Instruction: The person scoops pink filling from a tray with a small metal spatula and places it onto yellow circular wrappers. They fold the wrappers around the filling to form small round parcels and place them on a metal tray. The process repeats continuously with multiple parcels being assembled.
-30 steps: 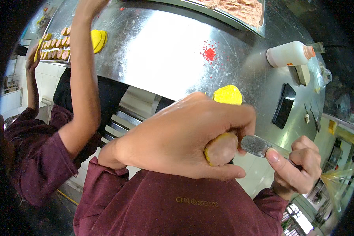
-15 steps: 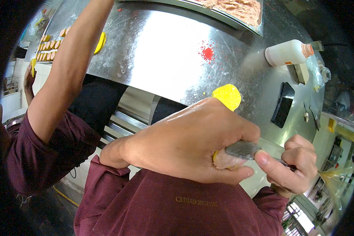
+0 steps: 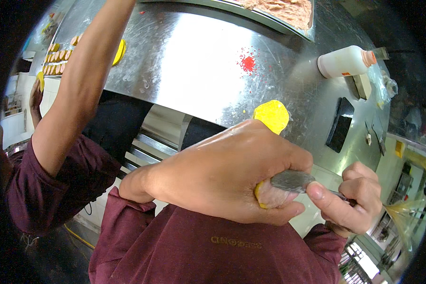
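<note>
My left hand (image 3: 222, 175) is curled around a yellow wrapper with pale filling (image 3: 269, 198), held close under the camera. My right hand (image 3: 357, 201) grips the handle of a small metal spoon (image 3: 292, 180) between thumb and fingers. The spoon's blade lies on the filling at the edge of my left fingers. Just beyond my left hand, a flat round yellow wrapper (image 3: 271, 116) lies on the steel table (image 3: 194, 71).
A co-worker's bare arm (image 3: 83, 90) in a maroon sleeve reaches over the table's left side, past another yellow wrapper (image 3: 119, 51) and rows of filled pieces (image 3: 57, 52). A tray of minced filling (image 3: 288, 9), a white bottle (image 3: 345, 61), a red smear (image 3: 247, 63) and a black slab (image 3: 340, 125) sit farther back.
The spoon has moved in over the filling in my left hand, which has closed further around it. The co-worker's arm has swung rightward over the table.
</note>
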The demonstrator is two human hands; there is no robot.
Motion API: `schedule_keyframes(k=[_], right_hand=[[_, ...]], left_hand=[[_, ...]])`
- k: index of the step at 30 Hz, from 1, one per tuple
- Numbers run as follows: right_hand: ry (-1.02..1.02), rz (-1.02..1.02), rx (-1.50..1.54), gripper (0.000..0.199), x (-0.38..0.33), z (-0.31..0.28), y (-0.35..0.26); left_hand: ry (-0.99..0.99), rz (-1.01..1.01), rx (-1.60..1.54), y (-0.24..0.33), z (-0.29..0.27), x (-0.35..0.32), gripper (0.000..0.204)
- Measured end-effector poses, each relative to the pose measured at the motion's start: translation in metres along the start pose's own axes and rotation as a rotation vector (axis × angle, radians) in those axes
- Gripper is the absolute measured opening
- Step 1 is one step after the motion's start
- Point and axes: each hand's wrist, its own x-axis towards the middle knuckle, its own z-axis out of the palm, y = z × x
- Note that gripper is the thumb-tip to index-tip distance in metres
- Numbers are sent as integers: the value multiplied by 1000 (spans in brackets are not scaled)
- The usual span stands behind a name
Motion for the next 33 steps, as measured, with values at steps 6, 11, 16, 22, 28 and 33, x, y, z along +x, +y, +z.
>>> schedule_keyframes(k=[6, 11, 16, 22, 28, 33], right_hand=[[95, 29, -74, 49, -6, 7, 1], [98, -24, -9, 49, -3, 6, 1], [88, -14, -10, 50, 0, 9, 0], [142, 35, -46, 49, -4, 11, 1], [13, -42, 15, 50, 2, 5, 1], [110, 0, -41, 50, -1, 12, 1]], left_hand=[[28, -83, 17, 7, -15, -11, 30], [18, -139, -194, 2, -4, -4, 31], [22, 33, 28, -1, -2, -2, 32], [-8, -154, -32, 11, -18, -13, 32], [36, -9, -101, 1, -2, -1, 32], [17, -26, 36, 2, -10, -10, 33]])
